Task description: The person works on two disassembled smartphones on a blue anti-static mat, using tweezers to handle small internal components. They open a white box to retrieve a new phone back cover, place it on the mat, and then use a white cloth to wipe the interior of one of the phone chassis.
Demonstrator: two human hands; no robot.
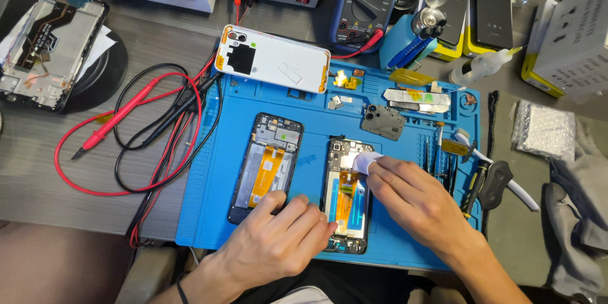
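Lower centre of the frame, our left hand [278, 234], fingers loosely curled, steadies the opened phone [347, 195]; our right hand [415, 199] pinches a white wipe [365, 161] against its upper end.

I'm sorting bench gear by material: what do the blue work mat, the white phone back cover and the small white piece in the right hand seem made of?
Blue mat: likely silicone rubber, matte, with moulded ridges and tray pockets. White back cover: looks like plastic, smooth with a slight sheen. White piece pinched by the right hand: soft cloth or wipe, judging by its folds.
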